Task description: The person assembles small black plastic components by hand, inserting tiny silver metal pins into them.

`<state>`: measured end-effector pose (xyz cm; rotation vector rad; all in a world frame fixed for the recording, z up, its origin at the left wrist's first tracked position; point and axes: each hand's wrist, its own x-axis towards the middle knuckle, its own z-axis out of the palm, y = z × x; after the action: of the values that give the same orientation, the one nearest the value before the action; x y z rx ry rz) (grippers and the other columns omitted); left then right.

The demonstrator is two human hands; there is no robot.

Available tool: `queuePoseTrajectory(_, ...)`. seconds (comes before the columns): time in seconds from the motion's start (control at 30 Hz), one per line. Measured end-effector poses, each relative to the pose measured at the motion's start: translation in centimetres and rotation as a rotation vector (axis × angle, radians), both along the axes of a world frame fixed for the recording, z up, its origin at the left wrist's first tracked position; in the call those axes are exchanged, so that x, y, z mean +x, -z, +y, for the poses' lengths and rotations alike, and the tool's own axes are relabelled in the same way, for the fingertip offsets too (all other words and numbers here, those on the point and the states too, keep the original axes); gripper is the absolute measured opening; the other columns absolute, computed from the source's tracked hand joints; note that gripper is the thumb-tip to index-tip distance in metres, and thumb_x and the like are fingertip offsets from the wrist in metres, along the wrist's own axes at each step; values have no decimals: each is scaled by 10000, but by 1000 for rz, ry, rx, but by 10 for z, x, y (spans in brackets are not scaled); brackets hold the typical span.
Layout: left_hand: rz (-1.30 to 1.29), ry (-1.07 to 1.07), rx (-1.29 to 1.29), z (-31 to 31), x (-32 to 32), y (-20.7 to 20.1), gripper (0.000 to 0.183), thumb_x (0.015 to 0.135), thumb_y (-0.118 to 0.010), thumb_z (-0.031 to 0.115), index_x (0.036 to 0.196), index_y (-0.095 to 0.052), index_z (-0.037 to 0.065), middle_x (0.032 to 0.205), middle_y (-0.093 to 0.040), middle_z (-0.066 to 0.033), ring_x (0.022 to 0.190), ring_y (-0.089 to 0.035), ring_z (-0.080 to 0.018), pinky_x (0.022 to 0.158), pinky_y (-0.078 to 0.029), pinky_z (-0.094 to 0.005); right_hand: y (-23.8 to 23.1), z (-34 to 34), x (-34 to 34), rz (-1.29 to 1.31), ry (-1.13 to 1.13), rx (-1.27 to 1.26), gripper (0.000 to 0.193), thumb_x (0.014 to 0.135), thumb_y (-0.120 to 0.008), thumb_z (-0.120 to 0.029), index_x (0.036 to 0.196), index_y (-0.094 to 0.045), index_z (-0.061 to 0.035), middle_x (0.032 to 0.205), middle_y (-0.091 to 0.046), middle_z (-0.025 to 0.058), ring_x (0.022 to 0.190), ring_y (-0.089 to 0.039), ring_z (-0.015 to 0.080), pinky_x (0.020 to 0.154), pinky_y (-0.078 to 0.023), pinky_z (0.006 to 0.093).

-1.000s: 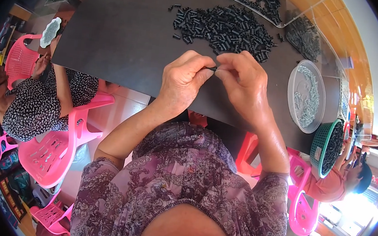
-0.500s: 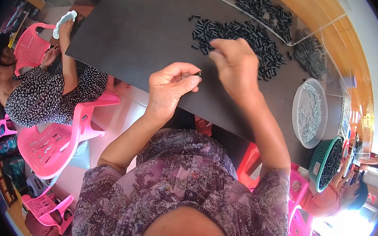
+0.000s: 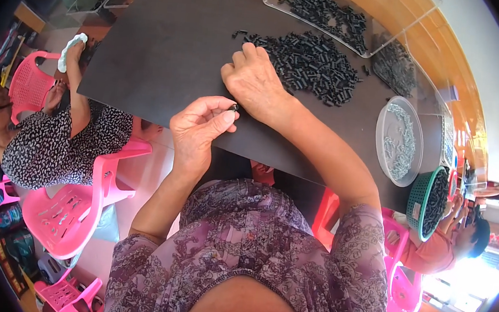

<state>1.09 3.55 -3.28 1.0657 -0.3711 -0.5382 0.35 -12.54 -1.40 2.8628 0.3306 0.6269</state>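
My left hand [image 3: 196, 129] is closed in a pinch at the near edge of the dark table, a small black plastic piece [image 3: 233, 107] between thumb and forefinger. Just beyond it, my right hand [image 3: 256, 81] is low over the table, back upward and fingers curled; whatever they hold, if anything, is hidden beneath. Right beside that hand spreads a loose pile of short black tube-like pieces [image 3: 321, 68].
Behind the pile stands a clear tray [image 3: 312, 33] of similar black pieces. A clear round bowl [image 3: 381, 149] of small silvery parts and a green basket [image 3: 415, 207] of black pieces are at right. Pink chairs [image 3: 60, 217] and a seated person [image 3: 57, 147] are at left.
My right hand has swung left, from over the pile to its left side, with fingers now curled under. The view has shifted slightly; my left hand keeps its pinch on the black piece.
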Motion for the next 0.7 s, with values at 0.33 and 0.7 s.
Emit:
queuePoseTrajectory(0.33,113,147,-34,-14,-9,-9,165,810,-668,26,951,-628,-49,829,-652,-100,680,-614,-138,633,-510,-238,-15,-20,-55,-41,158,1095,108,748,-635,-61,844,-680,-41,802,-640,96,794,-562,226,733,-454,315)
queuePoseTrajectory(0.7,190,275,-22,-38,-30,-16,190,839,-656,83,988,-631,-30,799,-659,-93,649,-603,-128,603,-477,-226,-31,5,-111,-202,136,1837,150,829,-594,59,951,-664,8,879,-621,6,785,-560,61,719,-447,195)
